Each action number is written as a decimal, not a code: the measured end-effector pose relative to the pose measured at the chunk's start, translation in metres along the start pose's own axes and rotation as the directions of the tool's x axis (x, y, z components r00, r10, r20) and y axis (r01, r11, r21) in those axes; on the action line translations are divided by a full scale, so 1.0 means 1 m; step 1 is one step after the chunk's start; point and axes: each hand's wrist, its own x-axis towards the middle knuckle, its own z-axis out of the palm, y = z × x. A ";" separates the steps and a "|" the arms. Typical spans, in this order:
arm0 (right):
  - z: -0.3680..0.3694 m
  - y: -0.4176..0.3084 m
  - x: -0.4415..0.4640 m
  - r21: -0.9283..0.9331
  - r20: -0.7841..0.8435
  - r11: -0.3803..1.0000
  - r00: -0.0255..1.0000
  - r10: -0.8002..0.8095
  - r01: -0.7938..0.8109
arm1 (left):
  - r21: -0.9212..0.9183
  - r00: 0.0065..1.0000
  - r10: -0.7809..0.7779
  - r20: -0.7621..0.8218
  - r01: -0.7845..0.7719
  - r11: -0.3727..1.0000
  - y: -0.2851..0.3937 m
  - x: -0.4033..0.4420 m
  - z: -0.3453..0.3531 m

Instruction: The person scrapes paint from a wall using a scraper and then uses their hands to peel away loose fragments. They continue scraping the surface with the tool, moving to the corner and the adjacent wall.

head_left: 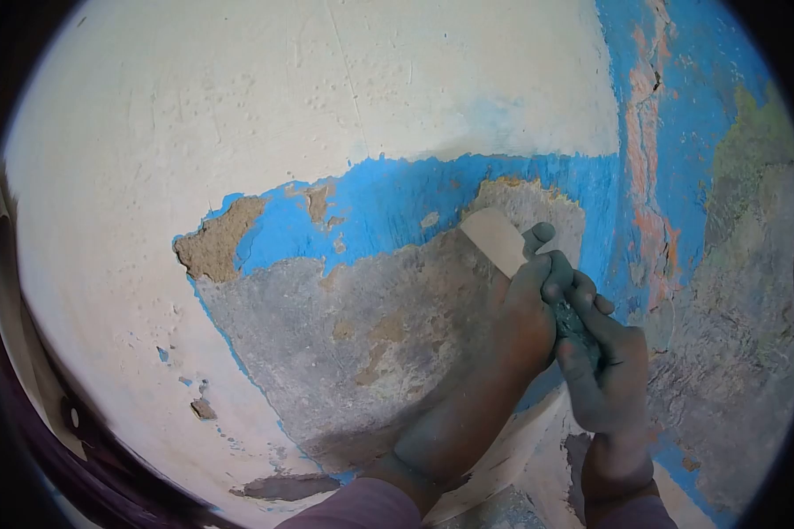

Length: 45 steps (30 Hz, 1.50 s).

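Note:
Both of my hands are closed around one scraper [494, 240], whose wide pale blade lies against the wall at the upper edge of the bare grey plaster [353, 335]. My left hand [534, 304] grips it close to the blade. Just below and to the right, my right hand [602, 361] is wrapped round the handle, which the fingers mostly hide. Grey dust covers the fingers of both hands. A band of blue paint [370, 212] with a ragged edge runs left of and above the blade.
Cream paint [238, 97] covers the wall above and to the left. A blue strip with a cracked pinkish streak [648, 159] runs down the right, beside rough grey plaster [732, 353]. Dark purple cloth [88, 467] shows at the lower left.

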 end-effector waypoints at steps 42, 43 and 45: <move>-0.009 0.001 -0.004 -0.010 -0.042 0.978 0.977 0.209 -0.209 | 0.190 0.987 -0.108 -0.122 0.130 0.973 -0.008 0.005 0.024; -0.007 -0.005 -0.005 0.048 -0.038 0.966 0.966 0.254 -0.253 | 0.208 0.981 -0.144 -0.130 0.169 0.963 -0.008 -0.001 0.027; -0.003 0.000 -0.007 0.100 -0.016 0.944 0.948 0.319 -0.315 | 0.202 0.980 -0.116 -0.159 0.148 0.968 -0.014 0.026 0.008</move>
